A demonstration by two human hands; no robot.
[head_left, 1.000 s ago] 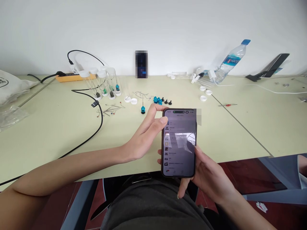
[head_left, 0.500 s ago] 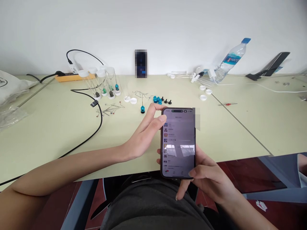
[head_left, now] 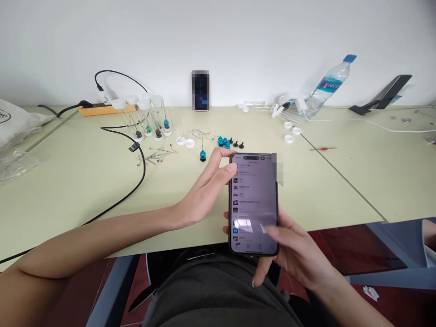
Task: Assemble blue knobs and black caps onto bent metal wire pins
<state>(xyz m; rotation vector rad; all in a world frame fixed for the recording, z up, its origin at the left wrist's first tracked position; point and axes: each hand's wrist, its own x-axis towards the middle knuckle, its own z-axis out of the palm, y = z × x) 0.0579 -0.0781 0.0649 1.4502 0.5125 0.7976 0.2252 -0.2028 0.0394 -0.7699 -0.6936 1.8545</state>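
A smartphone [head_left: 255, 195] is held upright over the table's front edge, its lit screen showing a list with small icons. My left hand [head_left: 200, 195] pinches its upper left corner, thumb on the screen's edge. From below and the right, my right hand [head_left: 299, 250] wraps round the lower part; fingertips show at the left side and the thumb lies over the lower right of the screen. Beyond the phone are a blue metal piece with an upright wire [head_left: 203, 155], a cluster of blue metal pieces [head_left: 224, 142] and several small black parts [head_left: 235, 144].
Clear tubes with white caps [head_left: 157, 101] stand at the left beside an orange power strip [head_left: 102, 110]. Thin wires [head_left: 156, 156] and a black cable [head_left: 143, 172] lie nearer. A second phone [head_left: 200, 91] leans on the wall. A water bottle [head_left: 329, 86] tilts at the right.
The list on the phone's screen has scrolled up to other entries. My right thumb has moved slightly up the screen. My left hand stays on the corner.
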